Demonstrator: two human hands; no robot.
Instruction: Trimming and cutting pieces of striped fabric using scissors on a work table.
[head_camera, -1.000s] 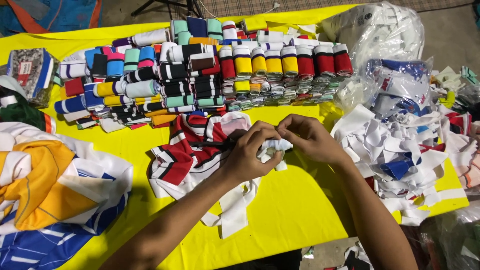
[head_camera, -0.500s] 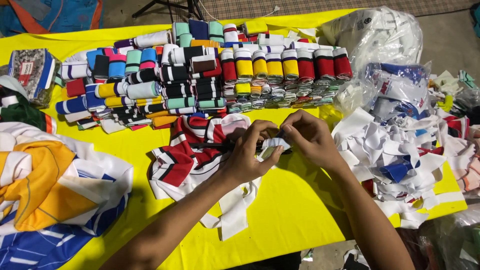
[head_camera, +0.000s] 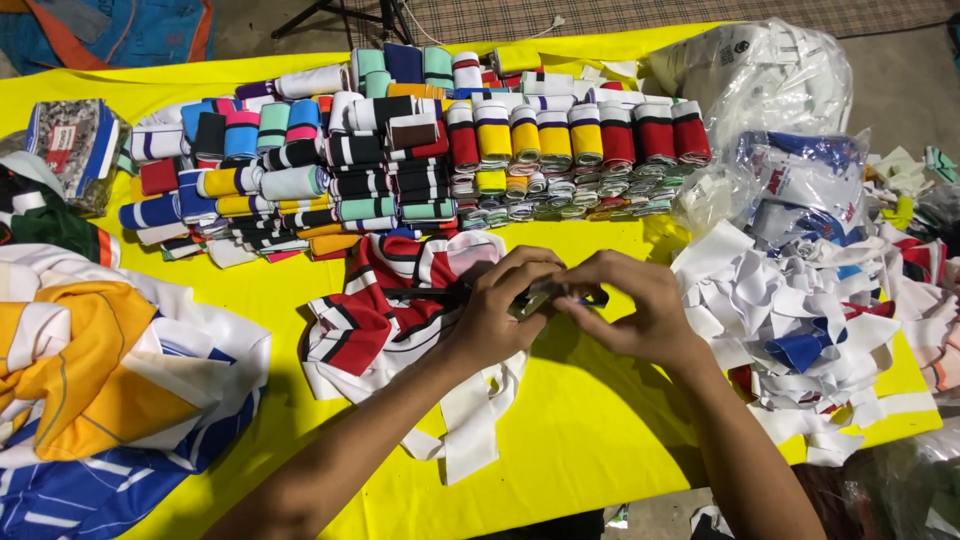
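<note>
I saw left hand and right hand both pinched shut on small folded band, dark, ribbed knit, over red-white striped cloth pile mid yellow table.

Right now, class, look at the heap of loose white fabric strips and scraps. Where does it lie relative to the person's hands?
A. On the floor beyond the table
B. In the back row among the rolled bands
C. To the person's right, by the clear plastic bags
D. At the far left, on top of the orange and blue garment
C: the heap of white strips lies right of the right hand, below the plastic bags, on the yellow table.
</note>
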